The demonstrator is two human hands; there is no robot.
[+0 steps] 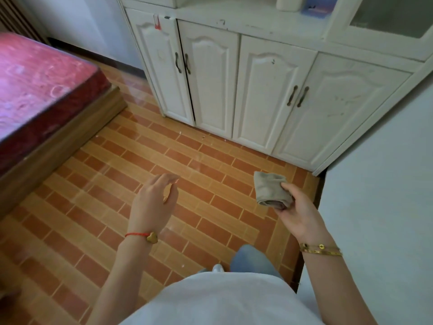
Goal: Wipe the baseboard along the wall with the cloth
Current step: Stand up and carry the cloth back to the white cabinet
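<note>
cloth (271, 192), grey and folded, sits at four o'clock, pinched between thumb and fingers of the right hand (298, 214) above the tiled floor (112, 184). left hand (153, 202) hovers at seven o'clock, fingers loose and spread, grasping nothing. dark baseboard (318, 198) runs along the foot of the wall (379, 195) at three o'clock, just beside the cloth. wiping well likely means crouching low, pressing a flat fold against the strip and drawing it steadily along, starting from the cupboard (257, 90) corner. no readable writing or brand shows anywhere.
</note>
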